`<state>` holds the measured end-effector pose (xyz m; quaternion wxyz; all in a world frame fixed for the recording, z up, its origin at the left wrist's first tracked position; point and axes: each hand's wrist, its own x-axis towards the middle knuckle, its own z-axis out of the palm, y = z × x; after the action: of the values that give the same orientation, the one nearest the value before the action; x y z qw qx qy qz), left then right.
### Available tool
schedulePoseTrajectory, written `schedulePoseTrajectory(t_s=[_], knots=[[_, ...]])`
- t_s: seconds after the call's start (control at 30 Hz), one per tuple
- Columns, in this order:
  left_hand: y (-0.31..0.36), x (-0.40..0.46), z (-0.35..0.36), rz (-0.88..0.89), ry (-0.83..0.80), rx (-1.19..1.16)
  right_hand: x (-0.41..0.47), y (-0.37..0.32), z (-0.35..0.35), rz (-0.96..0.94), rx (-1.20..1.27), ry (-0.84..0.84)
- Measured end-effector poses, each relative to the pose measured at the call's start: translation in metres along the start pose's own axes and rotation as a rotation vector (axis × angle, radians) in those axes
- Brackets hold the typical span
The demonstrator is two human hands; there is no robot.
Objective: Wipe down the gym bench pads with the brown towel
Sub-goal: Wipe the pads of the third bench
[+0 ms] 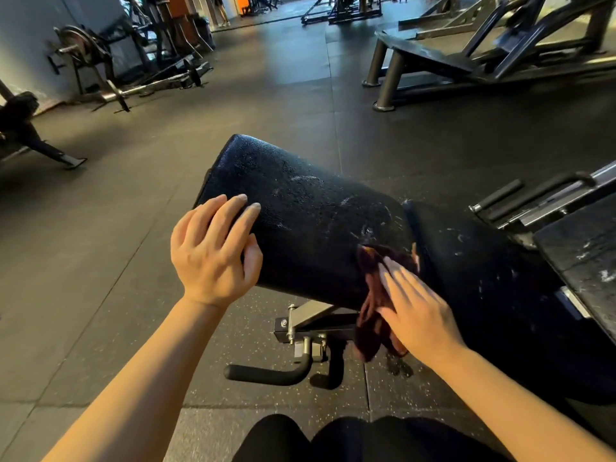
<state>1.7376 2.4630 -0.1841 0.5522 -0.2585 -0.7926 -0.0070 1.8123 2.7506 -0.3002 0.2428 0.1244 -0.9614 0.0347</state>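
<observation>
A black bench pad (pixel 300 208) with pale smears stretches across the middle, and a second black pad (pixel 483 281) joins it on the right. My left hand (pixel 216 251) lies on the near left corner of the first pad, fingers straight and thumb against its side. The brown towel (pixel 373 295) drapes over the near edge where the two pads meet. My right hand (pixel 416 308) presses flat on the towel with straight fingers, slightly blurred.
Under the pad, the bench frame shows an adjustment handle (pixel 266 375). A black platform (pixel 580 248) and bars stand at the right. Weight machines (pixel 466 61) fill the far right, a plate rack (pixel 93 61) the far left. Rubber floor (pixel 100 261) surrounds the bench.
</observation>
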Motion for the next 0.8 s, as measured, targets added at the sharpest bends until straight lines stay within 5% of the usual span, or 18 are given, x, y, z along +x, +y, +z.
schedulePoseTrajectory(t_s=[0.1, 0.17, 0.37, 0.47, 0.6, 0.8], knots=[[0.000, -0.001, 0.000, -0.011, 0.000, 0.001, -0.031, 0.023, -0.008, 0.202, -0.070, -0.189], [0.001, -0.001, -0.001, -0.019, -0.012, -0.007, -0.032, 0.025, -0.026, 0.429, 0.112, -0.257], [0.003, -0.002, -0.011, -0.044, -0.128, -0.033, -0.007, 0.019, -0.071, 0.613, 0.340, -0.111], [0.002, -0.001, -0.017, -0.034, -0.181, -0.048, 0.022, 0.014, -0.104, 0.724, 0.441, 0.099], [0.003, 0.002, -0.026, -0.076, -0.237, -0.131, 0.065, -0.015, -0.151, 0.732, 0.584, 0.259], [-0.012, -0.002, -0.046, -0.420, -0.234, -0.306, 0.115, -0.108, -0.135, 0.503, 0.966, -0.147]])
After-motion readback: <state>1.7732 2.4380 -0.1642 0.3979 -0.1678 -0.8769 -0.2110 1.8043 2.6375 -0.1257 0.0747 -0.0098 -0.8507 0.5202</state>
